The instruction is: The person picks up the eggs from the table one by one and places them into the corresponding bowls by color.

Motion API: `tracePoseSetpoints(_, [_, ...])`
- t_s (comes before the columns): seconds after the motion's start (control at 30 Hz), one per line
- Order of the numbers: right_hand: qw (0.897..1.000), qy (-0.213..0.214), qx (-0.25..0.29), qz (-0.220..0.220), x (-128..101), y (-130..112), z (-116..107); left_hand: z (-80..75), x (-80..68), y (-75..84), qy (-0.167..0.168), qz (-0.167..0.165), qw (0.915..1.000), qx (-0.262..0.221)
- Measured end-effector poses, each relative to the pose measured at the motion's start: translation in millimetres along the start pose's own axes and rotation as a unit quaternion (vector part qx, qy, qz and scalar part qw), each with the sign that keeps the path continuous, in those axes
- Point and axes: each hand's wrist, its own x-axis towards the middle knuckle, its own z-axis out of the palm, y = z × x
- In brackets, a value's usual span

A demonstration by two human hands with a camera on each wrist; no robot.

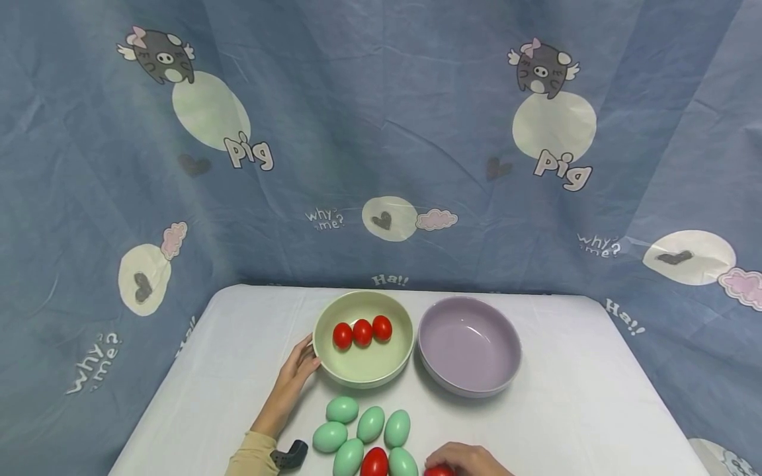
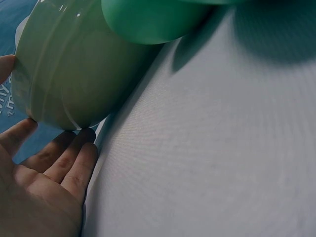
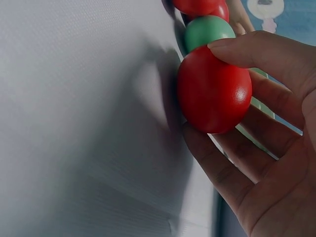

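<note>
My left hand [image 1: 293, 375] is at the left side of a light green bowl [image 1: 364, 378], fingers spread against its outer wall. In the left wrist view its fingertips touch the bowl low down, with the thumb near the rim. Three red eggs [image 1: 362, 332] lie in a row inside that bowl. At the front edge of the head view my right hand [image 1: 470, 458] holds a red egg [image 3: 213, 91]. The right wrist view shows the thumb on top of this egg and fingers beneath; whether it touches the table cannot be told.
A purple bowl [image 1: 470, 350] stands right of the green one. Several green eggs [image 1: 371, 424] lie on the white table [image 1: 571, 396] in front of the green bowl, with another red egg [image 1: 374, 463] among them. A blue patterned cloth [image 1: 381, 145] hangs behind.
</note>
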Motion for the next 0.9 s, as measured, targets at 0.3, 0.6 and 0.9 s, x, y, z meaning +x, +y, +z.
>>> tracePoseSetpoints(0.3, [1.000,0.000,0.005,0.020,4,-5,-13,0.1,-0.3,1.3,-0.004,0.003,1.0000,-0.004])
tracePoseSetpoints(0.6, [0.981,-0.039,0.079,0.172,17,-19,-27,0.2,-1.5,1.4,-0.001,0.000,1.0000,-0.001])
tracePoseSetpoints(0.9, [0.986,-0.009,0.023,0.163,31,-26,-38,-0.2,-0.2,0.5,-0.004,0.004,1.0000,-0.005])
